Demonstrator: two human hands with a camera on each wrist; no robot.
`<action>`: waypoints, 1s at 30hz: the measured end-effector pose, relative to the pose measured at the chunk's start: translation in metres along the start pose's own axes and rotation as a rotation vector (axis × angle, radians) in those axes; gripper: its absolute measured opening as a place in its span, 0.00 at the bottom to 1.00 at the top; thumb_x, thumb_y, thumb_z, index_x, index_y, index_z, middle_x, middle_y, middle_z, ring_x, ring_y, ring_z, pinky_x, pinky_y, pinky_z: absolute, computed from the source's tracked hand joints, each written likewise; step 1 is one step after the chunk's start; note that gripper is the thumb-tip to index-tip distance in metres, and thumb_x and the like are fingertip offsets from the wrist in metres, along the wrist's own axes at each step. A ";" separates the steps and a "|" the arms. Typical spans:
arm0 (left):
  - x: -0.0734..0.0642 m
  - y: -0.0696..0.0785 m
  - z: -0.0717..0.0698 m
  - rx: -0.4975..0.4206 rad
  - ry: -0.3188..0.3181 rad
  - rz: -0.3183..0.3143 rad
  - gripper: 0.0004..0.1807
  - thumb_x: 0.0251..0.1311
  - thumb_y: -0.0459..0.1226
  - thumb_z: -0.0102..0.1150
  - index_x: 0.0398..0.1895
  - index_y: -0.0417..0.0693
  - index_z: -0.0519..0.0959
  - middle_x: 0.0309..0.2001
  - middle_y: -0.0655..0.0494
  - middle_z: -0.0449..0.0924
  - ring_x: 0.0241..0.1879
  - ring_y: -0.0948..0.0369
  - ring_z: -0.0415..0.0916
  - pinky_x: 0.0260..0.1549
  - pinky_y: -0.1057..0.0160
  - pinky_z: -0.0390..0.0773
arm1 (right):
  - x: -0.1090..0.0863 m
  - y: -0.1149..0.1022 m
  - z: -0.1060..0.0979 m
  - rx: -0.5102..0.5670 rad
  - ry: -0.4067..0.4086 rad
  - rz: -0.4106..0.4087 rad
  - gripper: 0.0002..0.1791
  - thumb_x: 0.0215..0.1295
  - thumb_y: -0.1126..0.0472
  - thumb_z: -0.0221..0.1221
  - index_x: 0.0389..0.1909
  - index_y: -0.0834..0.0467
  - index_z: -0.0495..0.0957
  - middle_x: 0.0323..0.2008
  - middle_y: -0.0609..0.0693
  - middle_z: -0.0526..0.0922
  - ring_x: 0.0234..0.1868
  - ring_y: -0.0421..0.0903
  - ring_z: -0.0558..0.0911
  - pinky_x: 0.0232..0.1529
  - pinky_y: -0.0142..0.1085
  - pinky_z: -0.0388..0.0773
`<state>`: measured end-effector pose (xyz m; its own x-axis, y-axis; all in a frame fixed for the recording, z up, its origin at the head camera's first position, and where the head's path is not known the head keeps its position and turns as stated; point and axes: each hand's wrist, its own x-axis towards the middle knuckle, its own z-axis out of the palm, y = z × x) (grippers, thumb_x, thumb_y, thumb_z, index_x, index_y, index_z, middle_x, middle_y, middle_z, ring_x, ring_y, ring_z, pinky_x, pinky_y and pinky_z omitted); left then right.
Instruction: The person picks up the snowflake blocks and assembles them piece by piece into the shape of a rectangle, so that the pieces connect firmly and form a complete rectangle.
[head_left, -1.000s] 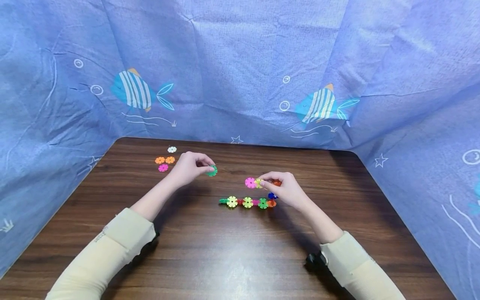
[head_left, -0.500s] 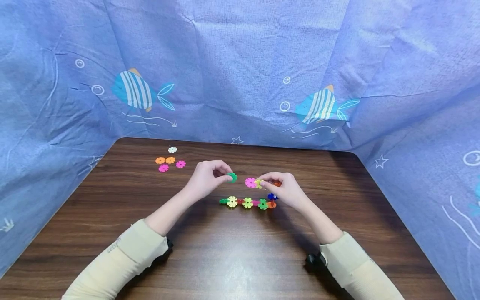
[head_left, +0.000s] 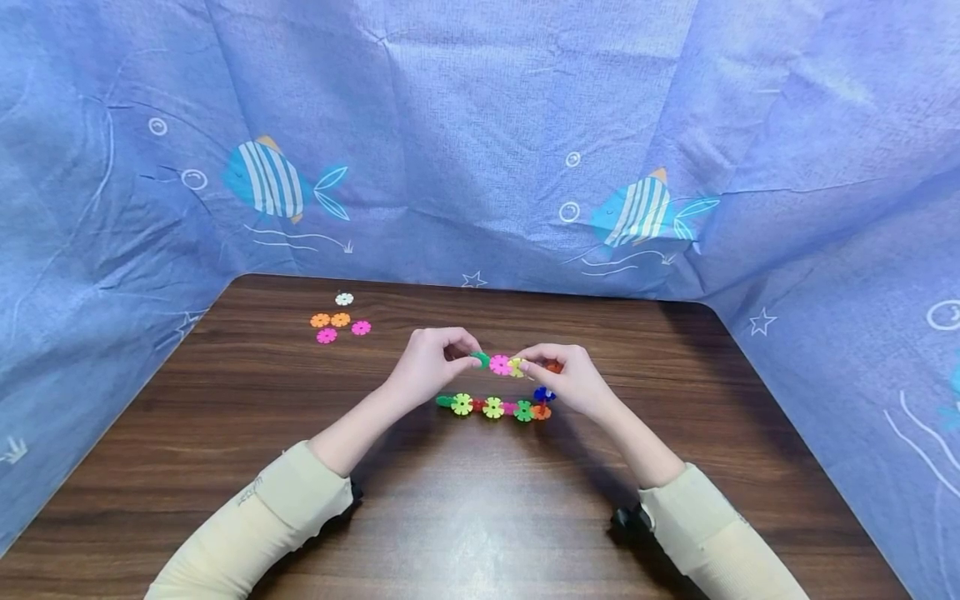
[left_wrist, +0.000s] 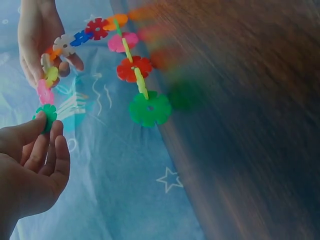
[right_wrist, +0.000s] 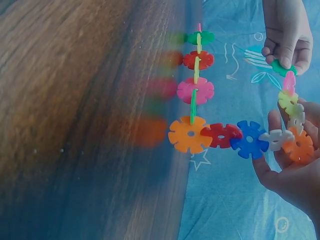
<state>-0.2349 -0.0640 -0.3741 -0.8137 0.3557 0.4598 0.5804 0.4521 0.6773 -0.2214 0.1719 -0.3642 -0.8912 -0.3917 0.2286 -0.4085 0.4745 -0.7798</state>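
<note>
My left hand (head_left: 431, 367) pinches a green notched flower disc (left_wrist: 50, 114) between thumb and fingers. The disc's edge meets a pink flower disc (head_left: 499, 365) at the free end of a chain; whether the two are slotted together I cannot tell. My right hand (head_left: 573, 379) grips that chain near a yellow disc (right_wrist: 288, 102), with white and orange discs (right_wrist: 298, 144) by its fingers. From there the chain bends through a blue disc (right_wrist: 249, 140) and a red disc (right_wrist: 221, 136) to an orange corner disc (right_wrist: 190, 134). Its long nearer row ends in a green disc (left_wrist: 150, 108).
On the brown wooden table (head_left: 420, 517), loose flower discs lie at the far left: a white one (head_left: 344, 298), two orange (head_left: 320, 320) and two pink (head_left: 362, 327). A blue fish-printed cloth (head_left: 480, 150) hangs behind the table and at both sides.
My left hand has moved right with the green disc, up to the pink end disc. A loose pink disc at the left has come into sight from behind it. My right hand stays nearly still.
</note>
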 end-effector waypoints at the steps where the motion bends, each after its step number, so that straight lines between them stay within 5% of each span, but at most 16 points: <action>1: 0.000 0.000 0.000 0.002 -0.004 0.003 0.03 0.51 0.36 0.69 0.28 0.50 0.83 0.26 0.62 0.83 0.24 0.67 0.76 0.24 0.69 0.76 | 0.001 0.005 0.001 -0.001 0.004 0.003 0.07 0.63 0.64 0.60 0.40 0.60 0.83 0.30 0.57 0.84 0.26 0.41 0.77 0.26 0.29 0.74; 9: -0.002 0.000 0.002 0.003 -0.024 -0.003 0.02 0.51 0.35 0.69 0.27 0.49 0.83 0.25 0.62 0.83 0.24 0.65 0.76 0.24 0.69 0.77 | 0.001 0.022 0.002 0.004 0.006 -0.011 0.07 0.63 0.52 0.61 0.39 0.47 0.84 0.29 0.52 0.83 0.23 0.42 0.73 0.22 0.31 0.70; 24: -0.004 0.000 0.004 -0.008 -0.032 -0.003 0.02 0.51 0.37 0.69 0.28 0.51 0.84 0.25 0.63 0.83 0.25 0.62 0.77 0.25 0.68 0.76 | 0.002 0.021 0.004 -0.018 -0.008 -0.042 0.06 0.63 0.54 0.61 0.38 0.48 0.84 0.29 0.47 0.84 0.23 0.42 0.73 0.22 0.32 0.71; 30: -0.005 0.001 0.005 -0.007 -0.024 0.000 0.02 0.51 0.37 0.69 0.28 0.51 0.83 0.25 0.62 0.83 0.25 0.62 0.78 0.25 0.69 0.77 | 0.002 0.018 0.007 -0.082 -0.007 -0.160 0.08 0.60 0.54 0.64 0.40 0.47 0.85 0.33 0.41 0.85 0.26 0.38 0.75 0.25 0.31 0.73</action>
<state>-0.2300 -0.0616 -0.3789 -0.8125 0.3752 0.4461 0.5802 0.4462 0.6814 -0.2293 0.1740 -0.3814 -0.8124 -0.4728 0.3413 -0.5597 0.4680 -0.6839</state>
